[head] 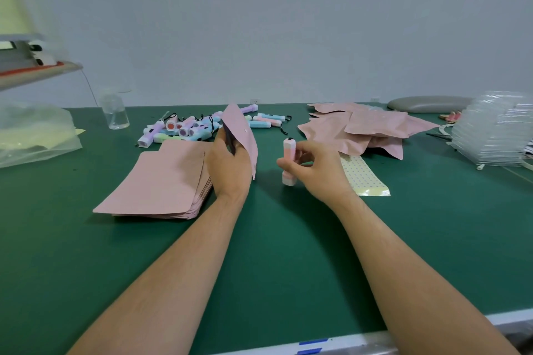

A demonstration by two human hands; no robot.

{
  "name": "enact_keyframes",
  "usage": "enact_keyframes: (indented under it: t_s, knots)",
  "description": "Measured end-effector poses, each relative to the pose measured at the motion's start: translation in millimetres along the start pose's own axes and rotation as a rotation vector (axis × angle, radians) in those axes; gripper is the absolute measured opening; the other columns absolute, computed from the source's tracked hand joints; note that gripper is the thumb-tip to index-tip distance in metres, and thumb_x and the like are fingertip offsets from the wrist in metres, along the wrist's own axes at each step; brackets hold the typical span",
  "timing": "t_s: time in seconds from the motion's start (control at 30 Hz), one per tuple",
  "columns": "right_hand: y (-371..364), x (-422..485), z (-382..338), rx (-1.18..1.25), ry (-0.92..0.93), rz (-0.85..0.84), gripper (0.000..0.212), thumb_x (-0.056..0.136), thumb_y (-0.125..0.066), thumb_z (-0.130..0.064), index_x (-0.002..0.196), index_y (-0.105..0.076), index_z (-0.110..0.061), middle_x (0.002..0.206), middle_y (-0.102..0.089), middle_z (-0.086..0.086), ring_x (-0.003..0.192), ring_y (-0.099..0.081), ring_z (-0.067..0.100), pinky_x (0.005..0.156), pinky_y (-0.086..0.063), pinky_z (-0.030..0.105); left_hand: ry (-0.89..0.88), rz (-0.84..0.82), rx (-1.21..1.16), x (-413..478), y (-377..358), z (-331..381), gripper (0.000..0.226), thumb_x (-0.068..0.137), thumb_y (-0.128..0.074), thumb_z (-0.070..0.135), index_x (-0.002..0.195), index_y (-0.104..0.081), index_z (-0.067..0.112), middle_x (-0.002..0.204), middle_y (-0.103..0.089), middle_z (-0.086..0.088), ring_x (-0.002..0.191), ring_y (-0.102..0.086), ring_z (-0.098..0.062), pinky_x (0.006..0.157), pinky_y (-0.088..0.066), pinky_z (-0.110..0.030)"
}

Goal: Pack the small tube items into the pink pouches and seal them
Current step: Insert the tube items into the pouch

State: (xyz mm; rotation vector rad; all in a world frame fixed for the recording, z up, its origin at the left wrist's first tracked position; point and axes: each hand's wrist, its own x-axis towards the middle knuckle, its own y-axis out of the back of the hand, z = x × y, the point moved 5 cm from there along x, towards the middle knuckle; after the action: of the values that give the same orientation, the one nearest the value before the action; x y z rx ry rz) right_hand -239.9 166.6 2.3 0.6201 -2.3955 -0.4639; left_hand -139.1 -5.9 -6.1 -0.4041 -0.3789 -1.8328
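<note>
"If I start at the far left of the counter (259, 253), what lies there?"

"A crumpled plastic bag (34, 135), with a clear cup (114, 112) behind it. Next comes a stack (155, 181) of flat pink pouches near the middle, and loose pastel tubes (184, 130) are heaped behind that, several with black loops."

"How is the left hand placed?"

"That forearm reaches in from the lower edge. The left hand (227, 164) is raised just right of the stack, with its back toward the camera. Its fingers and thumb are curled round one pouch (243, 135), which stands on edge and leans away. A dark slit shows along the pouch's edge by the thumb, so its mouth looks parted."

"And the right?"

"The right forearm comes in from the lower right corner. The right hand (314, 167) sits beside the left one, apart from the pouch, palm turned inward. Thumb and fingertips pinch a pink-and-white tube (288, 161) round its middle. It is held upright with a black tip on top, between the two hands. Whether its foot touches the counter I cannot tell."

"What's beyond?"

"A yellow dotted sticker sheet (363, 176) lies just past the right wrist. Behind it is a pile (369, 127) of puffed pink pouches, and a stack of clear trays (496, 132) sits at the far right."
</note>
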Motion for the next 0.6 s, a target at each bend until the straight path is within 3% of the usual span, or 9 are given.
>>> enact_keyframes:
  t_s: [0.07,0.13,0.2,0.3,0.37,0.4,0.43,0.5,0.6]
  knots:
    - [-2.9,-0.1,2.0,-0.036,-0.001,-0.029,0.016,0.087,-0.082,-0.036,0.086,-0.072,-0.024,0.091,-0.067,-0.001,0.085,-0.064,0.013,0.078,-0.053,0.031,-0.044,-0.021,0.011,-0.8,0.8,4.7,0.055,0.102,-0.06,0.015,0.154,-0.048,0.024,0.106,-0.063,0.027,0.102,-0.063,-0.008,0.082,-0.046,-0.018]
    - [-5.3,-0.9,-0.3,-0.061,0.012,-0.055,0.015,0.087,-0.082,-0.038,0.092,-0.072,-0.028,0.107,-0.065,-0.006,0.098,-0.061,0.008,0.082,-0.052,0.027,-0.105,-0.069,0.017,-1.5,-0.7,8.5,0.087,0.098,-0.06,0.004,0.168,-0.015,0.03,0.14,-0.056,0.014,0.125,-0.055,-0.009,0.09,-0.041,-0.01]
    - [-6.5,-1.3,-2.1,-0.065,0.034,-0.07,0.02,0.089,-0.079,-0.04,0.102,-0.073,-0.026,0.12,-0.062,-0.012,0.109,-0.055,0.002,0.089,-0.052,0.027,-0.181,-0.092,0.089,-3.0,-2.5,13.5,0.105,0.091,-0.056,-0.011,0.168,0.0,0.035,0.169,-0.03,-0.005,0.151,-0.035,-0.022,0.083,-0.033,0.004]
    - [-5.0,-2.7,-7.8,-0.034,0.084,-0.026,0.022,0.096,-0.071,-0.04,0.107,-0.07,-0.022,0.114,-0.067,-0.012,0.108,-0.059,0.004,0.09,-0.053,0.032,-0.26,-0.101,0.164,-8.9,-3.5,25.0,0.105,0.085,-0.053,-0.019,0.167,-0.013,0.034,0.174,-0.009,-0.011,0.159,-0.019,-0.028,0.089,-0.033,-0.003]
    - [-3.1,-3.9,-14.2,0.099,0.082,0.023,0.02,0.098,-0.069,-0.037,0.102,-0.067,-0.018,0.101,-0.071,-0.007,0.1,-0.065,0.012,0.084,-0.053,0.032,-0.306,-0.104,0.19,-11.8,-3.7,28.0,0.092,0.082,-0.053,-0.022,0.159,-0.034,0.025,0.172,-0.015,-0.012,0.158,-0.02,-0.029,0.102,-0.03,-0.004]
    - [-2.5,-4.3,-18.0,0.198,0.077,0.035,0.018,0.098,-0.07,-0.035,0.098,-0.067,-0.017,0.096,-0.072,-0.004,0.096,-0.067,0.015,0.081,-0.052,0.031,-0.32,-0.116,0.197,-12.5,-4.1,28.0,0.085,0.08,-0.052,-0.023,0.152,-0.041,0.02,0.17,-0.018,-0.013,0.159,-0.019,-0.03,0.105,-0.02,0.002]
    - [-2.0,-4.3,-21.4,0.294,0.073,0.031,0.016,0.097,-0.071,-0.031,0.096,-0.068,-0.016,0.093,-0.073,0.0,0.094,-0.068,0.017,0.079,-0.051,0.031,-0.329,-0.137,0.205,-13.2,-5.2,27.6,0.078,0.079,-0.052,-0.024,0.146,-0.044,0.017,0.169,-0.019,-0.014,0.159,-0.017,-0.031,0.103,-0.012,0.007]
    - [-1.4,-4.8,-26.6,0.458,0.064,-0.032,0.014,0.095,-0.073,-0.026,0.092,-0.069,-0.013,0.088,-0.073,0.006,0.08,-0.065,0.016,0.07,-0.049,0.028,-0.347,-0.185,0.22,-14.2,-8.2,26.6,0.07,0.078,-0.052,-0.023,0.138,-0.044,0.012,0.167,-0.021,-0.016,0.159,-0.016,-0.03,0.101,-0.01,0.008]
    - [-6.5,-9.0,-26.3,0.596,-0.034,-0.239,0.014,0.096,-0.071,-0.03,0.09,-0.069,-0.017,0.085,-0.069,0.014,0.06,-0.051,0.016,0.051,-0.034,0.023,-0.372,-0.236,0.22,-16.2,-13.0,25.7,0.062,0.081,-0.058,-0.014,0.135,-0.043,0.012,0.164,-0.025,-0.013,0.155,-0.023,-0.028,0.114,-0.032,-0.024]
